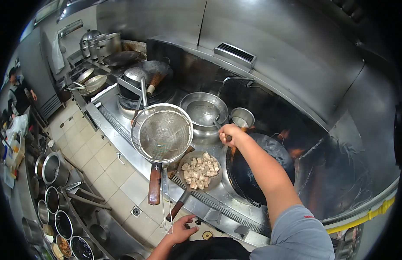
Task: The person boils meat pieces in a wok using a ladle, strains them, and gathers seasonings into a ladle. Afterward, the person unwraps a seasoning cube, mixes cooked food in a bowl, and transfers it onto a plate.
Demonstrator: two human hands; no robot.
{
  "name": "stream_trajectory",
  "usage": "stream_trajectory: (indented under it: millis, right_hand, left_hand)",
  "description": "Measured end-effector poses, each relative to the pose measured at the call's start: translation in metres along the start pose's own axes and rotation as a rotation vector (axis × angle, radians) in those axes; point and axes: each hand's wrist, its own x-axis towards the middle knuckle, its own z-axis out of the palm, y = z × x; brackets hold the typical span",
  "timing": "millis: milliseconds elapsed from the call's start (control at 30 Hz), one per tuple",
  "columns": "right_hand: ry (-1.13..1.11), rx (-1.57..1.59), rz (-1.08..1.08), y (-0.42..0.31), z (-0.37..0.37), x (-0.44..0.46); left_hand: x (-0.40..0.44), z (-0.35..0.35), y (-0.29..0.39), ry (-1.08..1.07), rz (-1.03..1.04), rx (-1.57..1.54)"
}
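Observation:
My right hand (234, 134) grips the wooden handle of a ladle (216, 124), whose far end dips into a metal pot (185, 102) holding water. Water runs into this pot from a thin tap (227, 79). Under my right forearm sits a dark wok (242, 184), partly hidden by the arm. Low in view, my left hand (182, 229) is open, fingers apart, close to a black knob on the stove front and the wire end of a long-handled strainer. Pale cubes (201, 173) fill a round wooden-handled pan or skimmer, above and right of that hand.
A large wire strainer (164, 132) with a wooden handle rests near the counter's front edge. A small metal pot (243, 118) stands behind the wok, and flames (296, 153) show at its right. Several pots (55, 169) line the left shelves. Another person (19, 95) stands far left.

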Motion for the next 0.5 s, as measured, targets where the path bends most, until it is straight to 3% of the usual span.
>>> stream_trajectory:
  millis: [67,200,500]
  right_hand:
    - [-0.231,0.586,0.335,-0.008,-0.014,0.003]
    - [-0.378,0.924,0.362,-0.008,-0.037,-0.020]
    - [-0.446,0.861,0.238,0.015,-0.063,-0.082]
  left_hand:
    - [-0.004,-0.003,-0.002,0.013,-0.014,-0.023]
    - [-0.004,-0.008,-0.006,0.003,-0.077,-0.034]
    - [0.013,0.003,0.004,-0.025,0.086,0.037]
